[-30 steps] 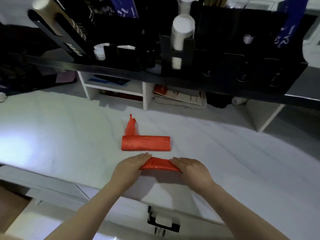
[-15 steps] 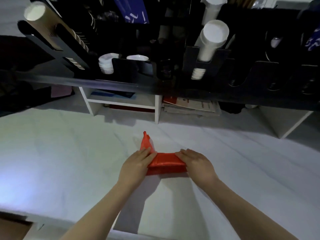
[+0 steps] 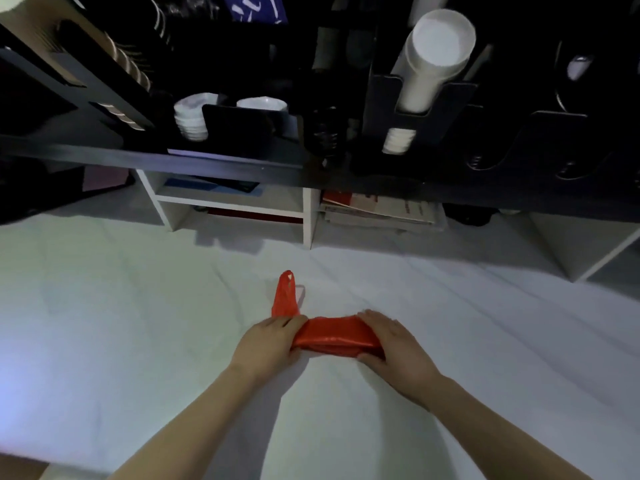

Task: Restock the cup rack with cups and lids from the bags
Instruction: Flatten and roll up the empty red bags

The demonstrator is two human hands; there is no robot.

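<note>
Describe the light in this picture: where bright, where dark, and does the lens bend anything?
Head view: bluish glare on the counter at far left; the cup rack is dark, details lost; left hand and right hand, holding the red bag, shade the counter; the lens splays the rack.

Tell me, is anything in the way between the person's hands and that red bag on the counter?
Nothing visible is. The left hand and the right hand each grip an end of the folded red bag, which lies on the white counter. Its handle sticks up beyond the left hand.
</note>
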